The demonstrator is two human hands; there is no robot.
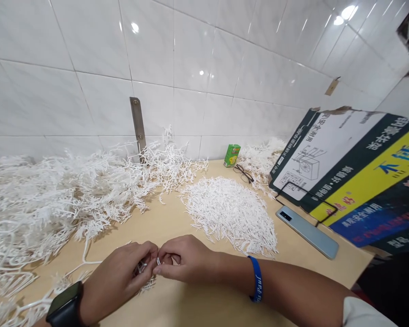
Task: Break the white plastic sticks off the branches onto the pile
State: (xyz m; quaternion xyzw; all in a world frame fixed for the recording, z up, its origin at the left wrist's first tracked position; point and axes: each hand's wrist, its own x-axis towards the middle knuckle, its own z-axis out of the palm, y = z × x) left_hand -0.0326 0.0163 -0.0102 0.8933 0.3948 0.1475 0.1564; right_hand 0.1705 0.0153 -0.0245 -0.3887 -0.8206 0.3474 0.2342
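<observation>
My left hand (127, 270), with a black watch at its wrist, is closed around several small white pieces near the front of the table. Fingertips touching it, my right hand (187, 259) pinches a small white piece between thumb and forefinger. A blue band circles the right forearm. Under the left hand, a few loose white pieces (149, 285) lie on the tabletop. Beyond the right hand spreads a pile of short white pieces (230, 213). A large tangled heap of white branched strands (88, 190) covers the left side.
A green box (231, 155) and eyeglasses (243, 173) stand near the wall, beside another white heap (264, 159). At the right, a grey phone (308, 232) and a black wire frame (327, 204) lie by a large printed carton (354, 172). A metal bracket (138, 129) is on the tiled wall.
</observation>
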